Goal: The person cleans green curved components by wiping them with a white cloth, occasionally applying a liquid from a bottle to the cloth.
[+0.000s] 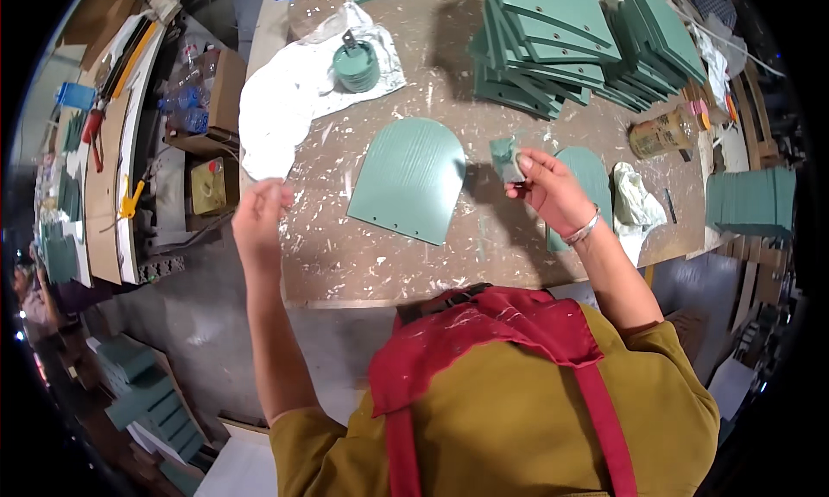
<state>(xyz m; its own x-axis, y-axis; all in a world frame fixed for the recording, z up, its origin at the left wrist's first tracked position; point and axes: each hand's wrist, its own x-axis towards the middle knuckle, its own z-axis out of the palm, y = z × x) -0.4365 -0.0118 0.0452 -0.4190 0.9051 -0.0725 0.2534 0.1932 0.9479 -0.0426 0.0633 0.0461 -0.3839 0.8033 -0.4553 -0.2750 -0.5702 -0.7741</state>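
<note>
Pinched between the thumb and fingers of my right hand (pixel 553 190) is a small flat green-smeared piece (pixel 504 158); its exact kind is unclear. It is held above the table, to the right of a green arched board (pixel 410 179) with small holes along its straight edge. My left hand (pixel 262 210) is at the table's left edge, just below a white cloth (pixel 276 117). Its fingers are bent and blurred, so whether they grip anything does not show. On the cloth stands a small tub of green paint (pixel 356 68). A second green arched board (pixel 587 177) lies partly behind my right hand.
Stacked green boards (pixel 553 39) rise at the table's back right, with another stack (pixel 661 44) beside them. A tan jar (pixel 661 137) and a crumpled white rag (pixel 637 199) are at the right. Shelves with bottles (pixel 186 100) flank the paint-flecked table (pixel 328 268) on the left.
</note>
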